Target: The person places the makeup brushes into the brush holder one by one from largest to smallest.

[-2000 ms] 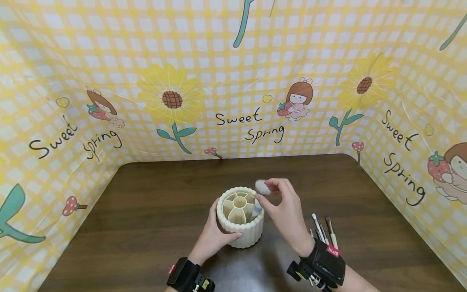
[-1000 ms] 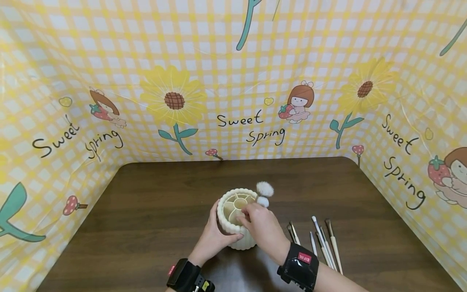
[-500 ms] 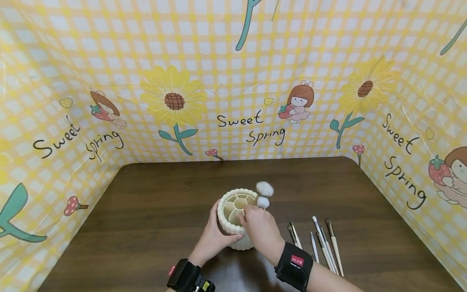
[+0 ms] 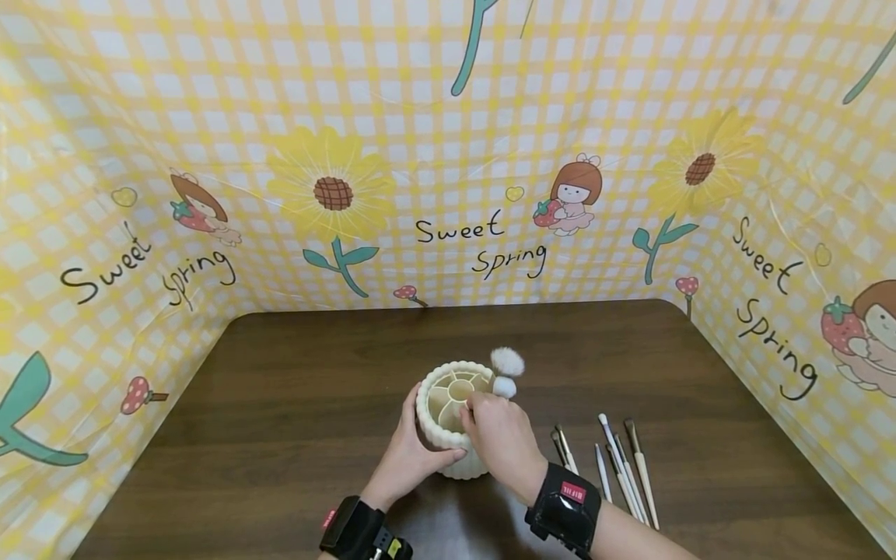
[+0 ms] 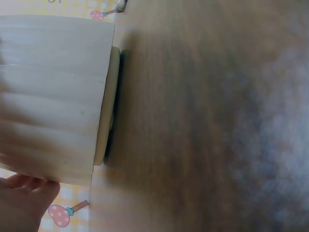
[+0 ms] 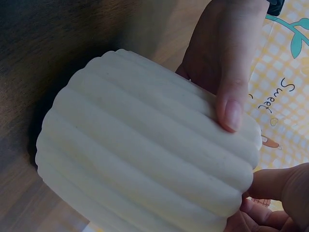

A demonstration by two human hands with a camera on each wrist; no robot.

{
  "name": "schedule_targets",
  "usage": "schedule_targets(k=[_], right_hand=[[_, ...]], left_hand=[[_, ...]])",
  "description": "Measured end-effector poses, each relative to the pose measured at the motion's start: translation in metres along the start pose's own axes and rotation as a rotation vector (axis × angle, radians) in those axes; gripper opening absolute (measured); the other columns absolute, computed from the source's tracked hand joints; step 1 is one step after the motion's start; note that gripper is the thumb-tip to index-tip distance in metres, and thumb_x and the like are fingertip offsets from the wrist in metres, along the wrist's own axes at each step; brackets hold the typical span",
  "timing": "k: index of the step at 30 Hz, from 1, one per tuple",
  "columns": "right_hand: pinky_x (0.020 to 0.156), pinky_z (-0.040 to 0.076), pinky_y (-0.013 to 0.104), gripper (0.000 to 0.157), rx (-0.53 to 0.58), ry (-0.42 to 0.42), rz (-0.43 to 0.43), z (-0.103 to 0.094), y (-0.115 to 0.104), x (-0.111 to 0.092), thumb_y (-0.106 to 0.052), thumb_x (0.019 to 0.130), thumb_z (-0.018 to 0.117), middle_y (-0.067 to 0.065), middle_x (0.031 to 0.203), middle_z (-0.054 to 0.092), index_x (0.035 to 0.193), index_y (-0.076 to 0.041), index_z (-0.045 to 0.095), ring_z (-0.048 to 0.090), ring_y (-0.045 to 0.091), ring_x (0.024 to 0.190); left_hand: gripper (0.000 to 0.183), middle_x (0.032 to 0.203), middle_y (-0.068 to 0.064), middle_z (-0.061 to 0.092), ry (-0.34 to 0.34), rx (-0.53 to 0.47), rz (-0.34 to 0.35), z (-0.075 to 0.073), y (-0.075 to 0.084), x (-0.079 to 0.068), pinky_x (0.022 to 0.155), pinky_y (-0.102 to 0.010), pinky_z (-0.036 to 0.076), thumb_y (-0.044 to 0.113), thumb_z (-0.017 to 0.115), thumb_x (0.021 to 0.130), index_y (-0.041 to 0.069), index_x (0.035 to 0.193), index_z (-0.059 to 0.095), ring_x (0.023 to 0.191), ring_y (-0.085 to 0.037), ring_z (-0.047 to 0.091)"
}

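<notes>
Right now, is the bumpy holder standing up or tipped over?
Upright: the compartments of the scalloped organizer open upward in the head view; the left wrist view shows its base toward the wooden table.

A dark brown wood-grain desk with rounded far corners, its surface glossy toward the near side. About midway between its left and right edges, a cream, scalloped, round makeup brush holder stands upright, apart from the far edge. Between the holder and the right edge, slim makeup brushes lie with tips toward the far edge: a small, partly hidden cluster, then a larger pale-handled group, one brush tipped dark brown.
</notes>
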State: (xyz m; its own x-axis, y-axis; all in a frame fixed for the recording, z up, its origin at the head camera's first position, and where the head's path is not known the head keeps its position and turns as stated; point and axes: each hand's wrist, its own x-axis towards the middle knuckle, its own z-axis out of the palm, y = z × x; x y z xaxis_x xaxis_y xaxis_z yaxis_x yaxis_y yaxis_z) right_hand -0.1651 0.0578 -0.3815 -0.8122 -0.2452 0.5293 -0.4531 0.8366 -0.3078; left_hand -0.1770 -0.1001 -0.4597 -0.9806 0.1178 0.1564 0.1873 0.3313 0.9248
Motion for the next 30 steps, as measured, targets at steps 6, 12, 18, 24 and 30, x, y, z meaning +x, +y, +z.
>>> schedule_targets(k=[6,12,18,24,30], right_hand=[[0.041,0.043,0.035,0.027,-0.031,0.023,-0.024,0.0,-0.0001,-0.0002,-0.012,0.081,0.065,0.001,0.051,0.053,0.057,-0.01,0.052,0.051,0.017,0.046],[0.042,0.044,0.036,0.026,-0.051,0.033,-0.045,-0.0007,-0.0008,-0.0002,-0.01,0.08,0.067,0.003,0.053,0.054,0.058,-0.009,0.053,0.055,0.019,0.048],[0.042,0.044,0.036,0.025,-0.064,0.011,-0.051,-0.0026,-0.0015,-0.0007,-0.009,0.08,0.067,0.004,0.054,0.054,0.059,-0.007,0.053,0.056,0.021,0.05],[0.041,0.045,0.036,0.024,-0.108,0.01,-0.065,-0.0035,-0.0003,-0.0013,-0.012,0.079,0.069,0.004,0.054,0.056,0.06,-0.008,0.054,0.058,0.021,0.051],[0.041,0.044,0.036,0.023,-0.147,0.025,-0.096,-0.0045,0.0042,-0.0005,-0.011,0.076,0.07,0.005,0.054,0.058,0.059,-0.008,0.055,0.058,0.021,0.05]], left_hand=[[0.12,0.145,-0.012,0.037,0.007,-0.016,0.014,-0.0003,0.0006,0.001,0.104,-0.05,0.034,0.039,0.087,0.056,0.014,0.148,0.015,0.126,-0.028,0.042],[0.119,0.142,-0.011,0.041,0.012,-0.006,0.019,-0.0014,0.0015,0.0021,0.103,-0.049,0.036,0.041,0.087,0.054,0.019,0.147,0.017,0.122,-0.026,0.046],[0.118,0.14,-0.01,0.043,0.004,0.011,0.013,-0.0026,0.0003,0.0024,0.101,-0.048,0.038,0.042,0.087,0.054,0.021,0.147,0.018,0.119,-0.025,0.048],[0.119,0.138,-0.011,0.045,0.007,0.036,0.014,-0.0021,0.0008,0.0013,0.098,-0.048,0.039,0.043,0.086,0.054,0.018,0.148,0.017,0.117,-0.026,0.049],[0.119,0.138,-0.011,0.046,0.013,0.047,0.019,-0.002,0.0013,0.0016,0.098,-0.048,0.04,0.045,0.086,0.054,0.015,0.147,0.018,0.117,-0.026,0.049]])
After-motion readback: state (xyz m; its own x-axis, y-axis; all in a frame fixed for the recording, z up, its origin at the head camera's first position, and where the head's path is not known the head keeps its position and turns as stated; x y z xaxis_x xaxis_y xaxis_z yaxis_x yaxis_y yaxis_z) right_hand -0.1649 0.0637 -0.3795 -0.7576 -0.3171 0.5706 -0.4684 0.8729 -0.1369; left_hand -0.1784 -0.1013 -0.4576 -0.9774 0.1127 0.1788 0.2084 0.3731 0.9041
